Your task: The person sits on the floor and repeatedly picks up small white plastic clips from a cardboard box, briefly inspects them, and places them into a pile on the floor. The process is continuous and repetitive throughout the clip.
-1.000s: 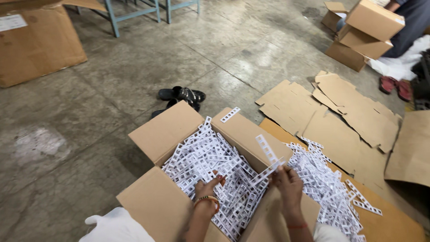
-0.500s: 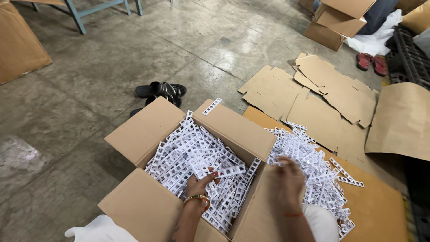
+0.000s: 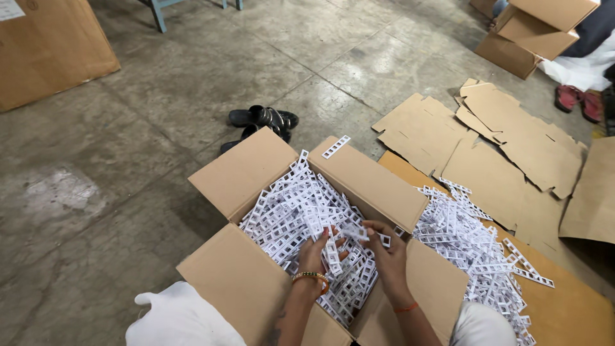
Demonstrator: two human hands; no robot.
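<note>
Left hand: grasping a white plastic strip, lifted from the box
Right hand: pinching strips, separating tangles
Sorted pile: beside box, on cardboard

Packing workshop, concrete floor, flattened cardboard

Both forearms enter from the bottom edge of the frame, bare from the elbow down, with no sleeves in view. The left hand carries a thin gold-coloured bangle at the wrist, just left of the frame's lower centre, and its nails look painted a reddish colour; the right hand has a slim orange-red thread tied round the wrist, at lower centre right. White cloth covers the knees at the lower left and lower right of the frame, to either side of the arms.
</note>
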